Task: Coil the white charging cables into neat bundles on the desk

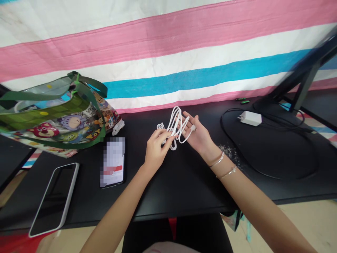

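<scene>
A white charging cable (176,119), looped into a loose bundle, is held above the black table between my hands. My left hand (157,149) pinches the loops near their lower end, thumb and fingers closed on them. Palm up, my right hand (201,138) is open with its fingers stretched out behind the loops. The cable's white plug end (193,128) rests against those fingers. A smaller white coil (160,125) shows just beyond my left fingers; whether it belongs to the same cable, I cannot tell. Two thin bracelets circle my right wrist.
On the left are a lit phone (113,161), a dark-screened phone (54,200) in a pale case and a cartoon-print bag (71,123). A white power adapter (251,118) and a black cable (243,160) lie right on the black table (179,189). A striped sheet (158,84) hangs behind.
</scene>
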`<state>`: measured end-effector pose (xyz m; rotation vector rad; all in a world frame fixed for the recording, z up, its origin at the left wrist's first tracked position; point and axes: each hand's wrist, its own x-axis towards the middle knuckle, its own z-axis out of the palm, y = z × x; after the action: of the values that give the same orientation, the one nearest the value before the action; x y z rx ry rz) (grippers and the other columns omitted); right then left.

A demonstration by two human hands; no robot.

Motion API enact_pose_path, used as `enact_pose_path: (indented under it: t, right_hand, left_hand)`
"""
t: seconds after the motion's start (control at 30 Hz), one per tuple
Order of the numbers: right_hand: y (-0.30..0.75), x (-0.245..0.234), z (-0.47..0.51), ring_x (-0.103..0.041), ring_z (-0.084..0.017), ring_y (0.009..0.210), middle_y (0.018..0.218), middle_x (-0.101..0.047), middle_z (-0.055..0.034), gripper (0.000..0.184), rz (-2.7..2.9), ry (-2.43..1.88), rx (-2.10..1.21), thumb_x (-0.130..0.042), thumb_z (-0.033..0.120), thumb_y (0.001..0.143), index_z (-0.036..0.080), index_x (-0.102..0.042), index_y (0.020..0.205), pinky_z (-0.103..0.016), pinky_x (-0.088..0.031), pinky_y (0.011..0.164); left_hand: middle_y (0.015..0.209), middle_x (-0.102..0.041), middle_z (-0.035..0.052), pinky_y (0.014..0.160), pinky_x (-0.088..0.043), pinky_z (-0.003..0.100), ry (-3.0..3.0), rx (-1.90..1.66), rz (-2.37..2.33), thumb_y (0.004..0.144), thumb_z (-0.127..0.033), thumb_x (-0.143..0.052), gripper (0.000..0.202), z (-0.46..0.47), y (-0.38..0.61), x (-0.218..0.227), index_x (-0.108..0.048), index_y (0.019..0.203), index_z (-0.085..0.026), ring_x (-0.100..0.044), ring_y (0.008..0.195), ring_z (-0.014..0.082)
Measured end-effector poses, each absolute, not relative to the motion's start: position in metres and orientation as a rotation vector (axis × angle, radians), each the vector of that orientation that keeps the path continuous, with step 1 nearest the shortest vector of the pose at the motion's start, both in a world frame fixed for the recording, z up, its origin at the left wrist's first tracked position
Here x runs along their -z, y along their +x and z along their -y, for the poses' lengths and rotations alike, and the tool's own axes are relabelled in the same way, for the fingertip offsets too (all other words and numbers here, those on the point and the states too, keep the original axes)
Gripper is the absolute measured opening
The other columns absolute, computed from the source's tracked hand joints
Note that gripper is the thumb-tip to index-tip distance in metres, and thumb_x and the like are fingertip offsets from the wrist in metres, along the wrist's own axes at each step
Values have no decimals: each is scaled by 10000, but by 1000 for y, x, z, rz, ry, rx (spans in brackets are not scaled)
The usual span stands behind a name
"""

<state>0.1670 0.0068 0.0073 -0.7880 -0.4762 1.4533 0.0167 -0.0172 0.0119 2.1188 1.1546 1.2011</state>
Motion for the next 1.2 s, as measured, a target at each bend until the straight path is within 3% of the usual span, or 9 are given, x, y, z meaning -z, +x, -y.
enact_pose_path:
  t: [0.4,0.5,0.57,0.67,0.77,0.97,1.2]
  right_hand:
    - [191,-3,-18,-662,-164,1010,979,-719,-33,392,369,-846,-1355,-255,340,960,268,-623,849,-389,-509,935]
    - [197,-9,-18,-664,-152,971,960,-721,-8,414,345,-917,-1281,-240,342,966,286,-628,834,-366,-525,866]
    - [199,-13,-18,-671,-129,838,885,-718,8,427,296,-968,-1215,-241,352,973,282,-620,788,-304,-537,742]
    - [204,-18,-17,-576,-87,554,710,-663,23,416,239,-999,-1129,-285,397,969,250,-586,722,-208,-454,515]
    - [210,-19,-15,-429,-72,412,586,-569,40,365,350,-986,-1124,-397,470,926,232,-549,695,-194,-339,403]
    - [200,-21,-11,-264,-67,352,509,-423,75,360,622,-971,-1152,-531,568,820,235,-484,691,-216,-221,352]
    - [176,-29,0,-202,-56,374,452,-304,110,434,985,-973,-1098,-636,634,687,230,-482,718,-215,-152,371]
  left_hand:
    - [890,-657,62,713,-513,252,2161,-1359,-1162,903,-269,-479,250,11,12,-7,-702,859,-164,-620,832,159]
    - [889,-658,59,676,-513,241,2188,-1391,-1168,908,-277,-477,248,10,11,-5,-691,860,-162,-618,803,148]
    - [884,-658,57,628,-501,223,2203,-1385,-1189,912,-288,-471,258,11,10,-6,-692,858,-164,-609,766,138]
    - [865,-658,49,556,-457,201,2241,-1351,-1254,916,-308,-467,281,12,10,-9,-708,851,-179,-588,722,127]
    - [837,-654,38,565,-436,207,2284,-1323,-1298,921,-319,-462,299,14,10,-12,-725,845,-197,-567,684,118]
    - [822,-646,32,562,-428,208,2304,-1309,-1273,927,-316,-450,315,14,10,-12,-731,850,-197,-544,646,107]
    - [839,-650,43,560,-449,189,2308,-1310,-1266,933,-340,-442,327,14,11,-10,-729,859,-201,-579,761,131]
